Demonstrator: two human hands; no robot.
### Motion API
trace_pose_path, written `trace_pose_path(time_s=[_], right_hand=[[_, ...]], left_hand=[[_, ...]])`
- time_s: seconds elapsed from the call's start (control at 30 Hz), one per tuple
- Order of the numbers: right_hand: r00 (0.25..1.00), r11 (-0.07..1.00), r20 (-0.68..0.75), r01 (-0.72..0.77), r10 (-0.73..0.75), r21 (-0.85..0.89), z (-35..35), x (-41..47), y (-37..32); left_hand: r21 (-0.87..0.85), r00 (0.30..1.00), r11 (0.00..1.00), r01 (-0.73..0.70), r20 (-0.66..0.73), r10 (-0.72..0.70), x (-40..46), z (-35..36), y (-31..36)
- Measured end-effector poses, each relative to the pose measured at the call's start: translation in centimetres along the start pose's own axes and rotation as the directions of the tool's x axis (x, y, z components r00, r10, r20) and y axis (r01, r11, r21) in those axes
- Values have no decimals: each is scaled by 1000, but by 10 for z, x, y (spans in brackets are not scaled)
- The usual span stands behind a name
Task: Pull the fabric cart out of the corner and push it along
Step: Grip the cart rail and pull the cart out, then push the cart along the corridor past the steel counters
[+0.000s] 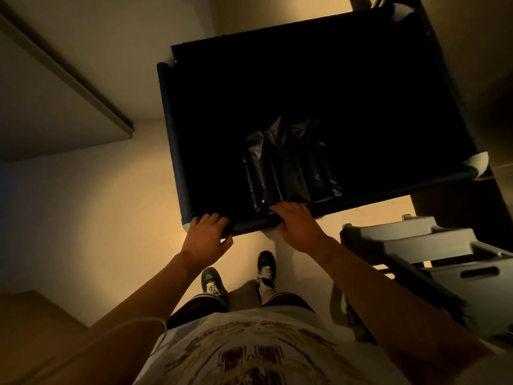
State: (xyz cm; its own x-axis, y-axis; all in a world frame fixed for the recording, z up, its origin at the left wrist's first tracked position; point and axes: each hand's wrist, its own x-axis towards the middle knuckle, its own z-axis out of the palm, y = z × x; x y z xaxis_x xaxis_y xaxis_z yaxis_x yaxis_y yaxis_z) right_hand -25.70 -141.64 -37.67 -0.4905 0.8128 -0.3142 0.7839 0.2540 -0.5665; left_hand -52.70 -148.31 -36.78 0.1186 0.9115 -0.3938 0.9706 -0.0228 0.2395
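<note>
below, the fabric cart (pixel 319 87) is being seen from overhead, its dark cloth body stretched over a frame of dark blue padded rails with pale corner joints. it is standing on the pale floor (pixel 83 212), just ahead of the person's feet, and its far end is lying close to a wall at the top of the view. the near rail (pixel 361 200) is being gripped by both hands. the left hand (pixel 206 236) is being held at the near left corner, fingers curled over the top of the rail and thumb tucked beneath it. the right hand (pixel 295 222) is being kept further along the same rail, fingers folded over it and clamped on the padding. inside the cart a crumpled black plastic bag (pixel 288 165) is lying against the near side (its top edge is reaching the rail just by the right hand). the rest of the interior is too dark for anything to be told. to the right, a grey plastic utility cart (pixel 433 245) with a slotted handle hole is standing near the fabric cart's near right corner. two dark sneakers (pixel 212 283) with pale laces are being planted on the floor below the rail. a white printed t-shirt (pixel 249 354) is filling the bottom of the view.
</note>
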Motion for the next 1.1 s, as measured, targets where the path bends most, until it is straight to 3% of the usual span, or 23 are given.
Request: trace_pose_path(time_s=[0.23,0.5,0.83,0.97,1.1], right_hand=[[999,997,54,-14,10,78,27,23,-46],[982,980,93,-173,165,98,54,51,-104],[881,828,-3,-445,474,341,89,82,-194],[838,809,-80,-490,539,324,96,92,-217],[795,754,-35,-560,606,343,96,95,-226]], left_hand=[[105,980,974,-199,2,200,15,-22,-45],[121,935,928,-352,13,353,55,-51,-104],[192,851,830,-524,72,521,93,-87,-175],[216,830,803,-556,93,550,105,-102,-196],[219,795,765,-606,130,593,124,-115,-204]])
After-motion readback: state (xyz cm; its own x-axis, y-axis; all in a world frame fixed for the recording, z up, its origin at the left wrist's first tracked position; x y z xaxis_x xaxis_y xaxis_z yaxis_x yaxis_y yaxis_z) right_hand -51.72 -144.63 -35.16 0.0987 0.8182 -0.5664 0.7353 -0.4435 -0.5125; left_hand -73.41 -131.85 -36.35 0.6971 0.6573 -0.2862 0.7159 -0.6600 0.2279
